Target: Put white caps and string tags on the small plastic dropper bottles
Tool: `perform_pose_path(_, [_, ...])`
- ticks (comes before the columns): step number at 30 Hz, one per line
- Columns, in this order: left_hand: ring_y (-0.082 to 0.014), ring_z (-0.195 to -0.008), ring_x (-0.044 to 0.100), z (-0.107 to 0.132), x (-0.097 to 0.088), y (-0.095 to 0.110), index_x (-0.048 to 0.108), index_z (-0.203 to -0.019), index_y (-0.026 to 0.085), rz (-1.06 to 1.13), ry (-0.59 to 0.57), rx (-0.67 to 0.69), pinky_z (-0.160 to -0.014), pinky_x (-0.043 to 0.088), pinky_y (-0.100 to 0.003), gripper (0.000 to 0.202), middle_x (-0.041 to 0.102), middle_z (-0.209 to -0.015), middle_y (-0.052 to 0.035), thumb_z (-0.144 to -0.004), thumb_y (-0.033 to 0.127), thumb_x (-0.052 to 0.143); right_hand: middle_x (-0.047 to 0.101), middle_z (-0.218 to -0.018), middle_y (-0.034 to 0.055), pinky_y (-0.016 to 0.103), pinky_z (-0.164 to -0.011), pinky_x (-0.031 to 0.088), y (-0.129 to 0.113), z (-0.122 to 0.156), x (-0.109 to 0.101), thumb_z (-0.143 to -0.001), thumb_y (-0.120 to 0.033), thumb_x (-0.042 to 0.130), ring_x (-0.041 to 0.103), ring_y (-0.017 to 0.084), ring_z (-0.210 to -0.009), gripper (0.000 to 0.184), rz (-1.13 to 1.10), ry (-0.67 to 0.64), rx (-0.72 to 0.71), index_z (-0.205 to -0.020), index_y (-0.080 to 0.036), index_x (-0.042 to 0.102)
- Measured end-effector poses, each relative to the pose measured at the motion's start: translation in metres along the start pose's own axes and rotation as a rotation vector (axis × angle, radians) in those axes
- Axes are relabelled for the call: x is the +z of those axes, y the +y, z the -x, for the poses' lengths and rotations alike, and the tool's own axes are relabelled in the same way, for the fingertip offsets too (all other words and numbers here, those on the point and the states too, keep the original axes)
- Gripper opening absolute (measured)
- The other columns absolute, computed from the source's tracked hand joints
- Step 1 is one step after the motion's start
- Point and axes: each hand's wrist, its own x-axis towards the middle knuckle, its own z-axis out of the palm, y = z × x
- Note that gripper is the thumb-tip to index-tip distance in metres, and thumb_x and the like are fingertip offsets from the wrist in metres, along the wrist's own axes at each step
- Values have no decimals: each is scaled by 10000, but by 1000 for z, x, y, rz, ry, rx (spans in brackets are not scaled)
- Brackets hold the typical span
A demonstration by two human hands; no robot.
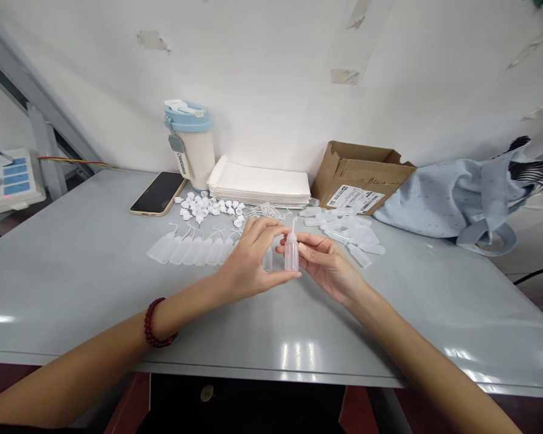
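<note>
White wall [262, 72] behind, torn tape scraps [345, 76] stuck on it. Glossy grey table [235, 331] in front, bright light glare [297, 355] near its front edge. Grey metal frame [46, 147] at left, one beam slanting

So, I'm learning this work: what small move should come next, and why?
Probably lower the held bottle toward the row of bottles: its tube already stands up from the neck, and bottles there show similar tubes.

Looks like assembly workshop, judging by grey worktable [208, 328], row of matching bottles [203, 251], heaped caps [201, 208], labelled carton [362, 172].
</note>
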Motion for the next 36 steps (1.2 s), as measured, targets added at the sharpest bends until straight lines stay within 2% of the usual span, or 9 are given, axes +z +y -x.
perform_pose_path(4, [-279, -1033, 472, 1, 0, -6, 504, -1162, 158, -211, 13, 130, -891, 434, -443, 405, 553, -1106, -135, -798, 260, 649, 735, -1015, 59, 416, -911, 509, 1, 1, 1, -844, -346, 629, 671, 233, -998, 283, 147, -17, -70, -1092, -231, 699])
perform_pose_path(8, [-299, -1029, 475, 2, 1, -5, 532, -1151, 131, -455, -36, 220, -869, 440, -447, 321, 575, -1080, -151, -833, 176, 537, 717, -1050, 45, 386, -932, 499, 5, 2, 7, -841, -380, 629, 654, 205, -982, 281, 403, 128, -170, -1062, -222, 701])
perform_pose_path(11, [-315, -1064, 464, 3, 3, -1, 544, -1149, 107, -527, -39, 240, -868, 443, -441, 311, 582, -1068, -165, -845, 154, 502, 714, -987, 53, 367, -892, 511, 9, 2, 10, -780, -384, 697, 658, 199, -913, 317, 422, 203, -191, -1036, -197, 694])
perform_pose_path(15, [-318, -1078, 437, 5, 4, 1, 538, -1166, 105, -417, -56, 166, -894, 426, -460, 334, 570, -1112, -169, -838, 171, 548, 714, -912, 41, 339, -805, 518, 9, 1, 8, -796, -378, 678, 645, 178, -824, 299, 376, 151, -129, -1032, -196, 702])
perform_pose_path(19, [-283, -1040, 433, 3, 2, -4, 523, -1190, 170, -212, -81, 65, -908, 414, -453, 430, 555, -1111, -119, -797, 276, 663, 716, -919, 44, 332, -798, 504, 5, 0, 3, -840, -361, 618, 631, 163, -799, 277, 308, 78, -87, -1045, -199, 710])
perform_pose_path(22, [-276, -1049, 419, 2, 0, -8, 523, -1191, 187, -161, -96, 68, -919, 405, -446, 467, 540, -1112, -108, -778, 319, 696, 723, -911, 54, 348, -814, 501, 4, -1, 1, -831, -361, 623, 639, 177, -825, 282, 240, 39, -37, -1041, -197, 713])
perform_pose_path(26, [-274, -1054, 395, 0, -1, -13, 554, -1133, 141, -164, -123, 102, -931, 399, -432, 444, 536, -1111, -125, -770, 348, 705, 719, -928, 62, 339, -787, 500, 4, -4, -1, -804, -360, 642, 638, 181, -830, 269, 203, 5, 15, -1004, -197, 721])
perform_pose_path(29, [-272, -1048, 393, 0, 1, -16, 568, -1113, 102, -157, -145, 90, -927, 403, -418, 452, 537, -1096, -139, -763, 352, 707, 702, -909, 43, 316, -763, 488, 4, -4, -3, -809, -352, 633, 616, 160, -794, 237, 278, 3, 23, -962, -193, 717])
perform_pose_path(36, [-273, -1011, 410, -1, 7, -17, 569, -1084, 135, -166, -151, 49, -888, 416, -421, 426, 556, -1063, -118, -735, 336, 708, 604, -743, -5, 270, -613, 431, 2, -4, -5, -875, -352, 537, 534, 132, -662, 209, 654, -40, -30, -830, -177, 642])
